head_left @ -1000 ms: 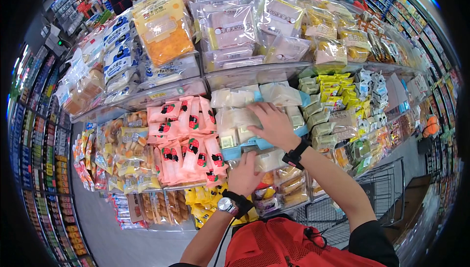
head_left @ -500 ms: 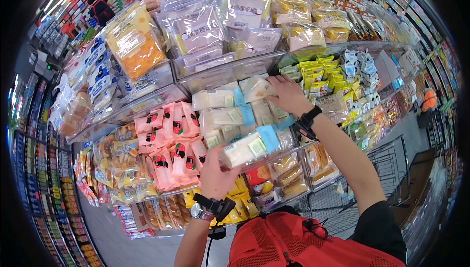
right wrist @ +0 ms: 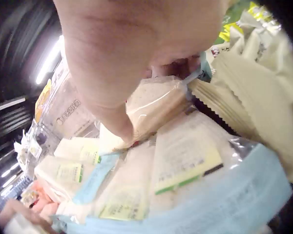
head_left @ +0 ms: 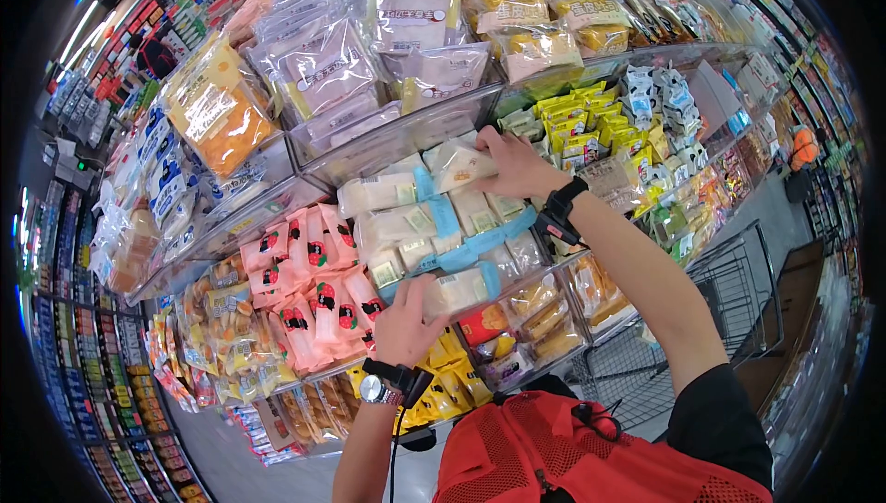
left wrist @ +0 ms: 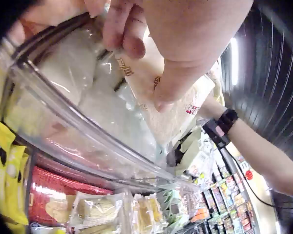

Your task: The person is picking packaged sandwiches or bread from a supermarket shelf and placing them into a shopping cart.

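My left hand (head_left: 406, 323) grips a clear-wrapped pack of white bread (head_left: 454, 293) with a pale blue end, at the front of the bin. In the left wrist view its thumb lies across the wrapper (left wrist: 178, 114), fingers on the other side. At the back of the same bin, my right hand (head_left: 521, 166) pinches another wrapped bread pack (head_left: 459, 164). The right wrist view has the thumb on that pack's near face (right wrist: 156, 105), with fingertips partly hidden behind it. Between the hands lie rows of similar packs (head_left: 397, 228) with blue ends and pale green labels.
Pink strawberry-print packets (head_left: 323, 305) fill the bin on the left. Yellow small packets (head_left: 581, 125) sit to the right. A clear divider (head_left: 397, 138) separates the raised back row of bagged bread. A wire shopping cart (head_left: 683, 318) stands at right.
My right hand went from lying over the middle packs to pinching one at the back. My left hand picked up a pack, raised it, then lowered it at the bin's front.
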The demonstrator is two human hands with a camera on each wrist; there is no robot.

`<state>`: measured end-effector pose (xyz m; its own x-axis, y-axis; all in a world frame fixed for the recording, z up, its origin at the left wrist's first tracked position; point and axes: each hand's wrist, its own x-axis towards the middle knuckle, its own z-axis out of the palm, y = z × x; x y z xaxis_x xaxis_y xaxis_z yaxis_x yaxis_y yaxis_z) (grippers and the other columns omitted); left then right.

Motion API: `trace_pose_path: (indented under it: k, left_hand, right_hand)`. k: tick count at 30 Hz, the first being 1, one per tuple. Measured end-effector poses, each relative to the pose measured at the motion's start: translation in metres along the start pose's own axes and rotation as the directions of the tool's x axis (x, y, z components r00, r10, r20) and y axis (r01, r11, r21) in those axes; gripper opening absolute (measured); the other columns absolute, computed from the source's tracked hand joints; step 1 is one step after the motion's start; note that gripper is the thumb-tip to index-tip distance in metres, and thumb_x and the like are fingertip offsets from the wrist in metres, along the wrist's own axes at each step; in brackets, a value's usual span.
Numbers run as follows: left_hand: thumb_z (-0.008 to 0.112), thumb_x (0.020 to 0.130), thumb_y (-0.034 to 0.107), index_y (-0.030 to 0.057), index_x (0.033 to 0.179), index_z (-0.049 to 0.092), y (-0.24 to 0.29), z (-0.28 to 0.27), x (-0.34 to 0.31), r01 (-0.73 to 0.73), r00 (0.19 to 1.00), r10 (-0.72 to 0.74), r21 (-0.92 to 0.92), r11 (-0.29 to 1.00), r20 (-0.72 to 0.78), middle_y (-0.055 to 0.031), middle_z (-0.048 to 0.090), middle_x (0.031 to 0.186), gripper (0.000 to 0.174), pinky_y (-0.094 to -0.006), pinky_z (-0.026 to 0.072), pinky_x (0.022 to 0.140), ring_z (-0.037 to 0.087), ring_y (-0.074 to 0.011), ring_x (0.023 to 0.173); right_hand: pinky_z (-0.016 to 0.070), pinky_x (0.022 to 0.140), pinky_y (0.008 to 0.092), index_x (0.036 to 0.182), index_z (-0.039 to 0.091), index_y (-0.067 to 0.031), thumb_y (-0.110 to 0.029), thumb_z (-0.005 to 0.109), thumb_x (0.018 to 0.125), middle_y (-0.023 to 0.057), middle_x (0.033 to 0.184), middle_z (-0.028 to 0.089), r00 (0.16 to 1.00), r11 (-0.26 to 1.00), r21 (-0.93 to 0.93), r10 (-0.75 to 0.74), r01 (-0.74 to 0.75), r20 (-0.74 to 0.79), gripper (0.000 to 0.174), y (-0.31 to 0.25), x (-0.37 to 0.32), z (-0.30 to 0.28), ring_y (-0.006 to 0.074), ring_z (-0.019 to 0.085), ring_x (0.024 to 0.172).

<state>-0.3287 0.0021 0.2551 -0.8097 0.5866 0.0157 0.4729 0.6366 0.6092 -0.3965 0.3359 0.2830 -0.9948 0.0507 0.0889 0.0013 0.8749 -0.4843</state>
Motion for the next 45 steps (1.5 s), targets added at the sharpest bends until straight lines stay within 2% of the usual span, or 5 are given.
trace_pose_path:
  k: [12,24,33,37,45]
  left_hand:
    - [0.083,0.08,0.028,0.0071,0.136,0.05,-0.01,0.01,-0.007,0.116,0.989,-0.134,0.236,0.965,0.063,-0.0187,0.063,0.127,0.068,-0.0505,0.0596,0.078,0.07,-0.0423,0.098]
    - [0.086,0.075,0.049,0.0121,0.138,0.053,0.008,-0.003,0.005,0.1,0.971,-0.156,0.285,0.953,0.18,-0.0185,0.068,0.117,0.08,-0.0493,0.0602,0.079,0.071,-0.0421,0.097]
    - [0.086,0.077,0.041,0.0096,0.132,0.058,0.009,0.006,0.005,0.004,0.99,-0.044,0.288,0.958,0.132,-0.0175,0.068,0.115,0.068,-0.0479,0.0596,0.078,0.071,-0.0398,0.096]
    - [0.085,0.078,0.037,0.0078,0.13,0.058,0.014,0.01,0.005,-0.011,0.994,-0.025,0.307,0.952,0.11,-0.0172,0.068,0.113,0.065,-0.0482,0.0591,0.077,0.071,-0.0399,0.094]
    - [0.084,0.076,0.03,0.0084,0.13,0.058,0.017,0.025,0.017,-0.046,0.997,0.024,0.306,0.951,0.077,-0.0171,0.065,0.115,0.063,-0.0482,0.0574,0.084,0.068,-0.0402,0.101]
  right_hand:
    - [0.0411,0.109,0.051,0.143,0.053,-0.0154,-0.029,0.081,0.083,0.0116,0.134,0.059,0.939,0.957,-0.104,-0.285,0.269,-0.195,0.067,-0.01,0.013,0.005,0.0359,0.053,0.128]
    - [0.0396,0.112,0.0538,0.149,0.051,-0.0185,-0.036,0.077,0.087,0.0097,0.134,0.062,0.955,0.953,-0.241,-0.23,0.182,-0.186,0.069,-0.003,0.015,0.012,0.0337,0.055,0.128]
    - [0.0406,0.112,0.0535,0.145,0.048,-0.0138,-0.031,0.078,0.085,0.016,0.134,0.062,0.973,0.99,-0.11,-0.107,0.086,-0.202,0.069,0.001,0.01,0.016,0.0373,0.057,0.126]
    - [0.0448,0.106,0.0507,0.142,0.049,-0.0088,-0.031,0.081,0.077,0.0159,0.128,0.062,0.943,0.973,-0.163,-0.202,0.163,-0.263,0.075,-0.002,-0.005,0.009,0.0372,0.058,0.125]
    - [0.0463,0.104,0.0483,0.138,0.052,-0.0093,-0.026,0.075,0.082,0.0161,0.127,0.059,0.867,0.965,-0.076,-0.26,0.252,-0.425,0.062,-0.008,-0.123,0.0,0.0364,0.056,0.122]
